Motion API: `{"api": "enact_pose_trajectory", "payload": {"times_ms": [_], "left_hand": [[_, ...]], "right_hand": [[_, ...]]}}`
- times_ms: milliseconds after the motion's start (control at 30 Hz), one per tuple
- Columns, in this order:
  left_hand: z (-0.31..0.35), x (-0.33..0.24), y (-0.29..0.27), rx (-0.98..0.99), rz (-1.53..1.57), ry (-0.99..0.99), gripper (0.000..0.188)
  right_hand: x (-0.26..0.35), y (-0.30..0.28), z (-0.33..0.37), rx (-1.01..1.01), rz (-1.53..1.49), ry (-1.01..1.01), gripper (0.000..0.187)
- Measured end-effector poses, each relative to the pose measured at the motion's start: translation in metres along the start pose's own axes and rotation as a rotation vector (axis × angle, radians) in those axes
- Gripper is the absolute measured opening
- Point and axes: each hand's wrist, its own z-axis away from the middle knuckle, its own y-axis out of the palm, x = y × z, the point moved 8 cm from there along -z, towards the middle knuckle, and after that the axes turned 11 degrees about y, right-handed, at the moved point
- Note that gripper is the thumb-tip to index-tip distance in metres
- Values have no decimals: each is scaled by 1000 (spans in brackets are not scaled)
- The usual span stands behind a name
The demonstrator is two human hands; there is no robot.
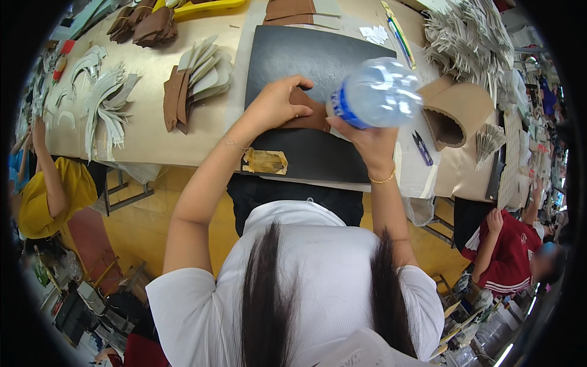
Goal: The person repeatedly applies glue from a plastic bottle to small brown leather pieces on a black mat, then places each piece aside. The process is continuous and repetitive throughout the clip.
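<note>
Brown piece (312,116) reaches rightward from beneath our left hand (275,107), the nearer one, spread apart; we cannot tell its long axis; our right hand (374,145), clamped around a clear bottle (380,92), is just rightward; a black board (293,55) lies beneath

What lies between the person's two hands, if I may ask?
The head view shows a brown piece between the left hand and the right hand, which holds a bottle.

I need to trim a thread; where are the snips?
In the head view, the snips lie right of the right hand, just below and left of the brown roll.
</note>
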Motion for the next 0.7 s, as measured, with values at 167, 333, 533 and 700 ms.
{"api": "enact_pose_trajectory", "payload": {"times_ms": [167, 333, 533, 700], "left_hand": [[1, 5, 1, 8, -14, -32, 42], [0, 2, -2, 78, 34, -44, 26], [-38, -54, -24, 80, -74, 292, 11], [-113, -60, -79, -28, 64, 387, 7]], "right_hand": [[-24, -21, 11, -113, -115, 112, 53], [-24, -69, 17, -328, -181, 51, 64], [-2, -86, 8, -415, -398, -30, 88], [-14, -105, 8, -460, -383, 33, 92]]}}
